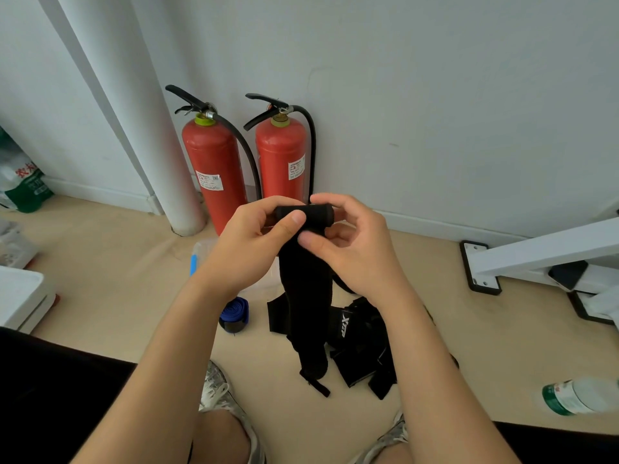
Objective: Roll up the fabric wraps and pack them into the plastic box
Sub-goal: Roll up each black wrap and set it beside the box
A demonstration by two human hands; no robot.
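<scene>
Progress is small: left hand [254,244] and right hand [353,246] pinch one black wrap [303,296], barely rolled, while a blue roll [234,313] and loose wraps [361,346] lie beside the plastic box [202,249].

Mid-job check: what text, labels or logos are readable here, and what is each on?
"XTEP": white logo on the black wrap on the floor.
Left fire extinguisher label: too small to read.
Right fire extinguisher label: too small to read.
Green bag: red characters, blurred.
Bottle's green label: unreadable.
Half-rolled black wrap: no text showing.
</scene>
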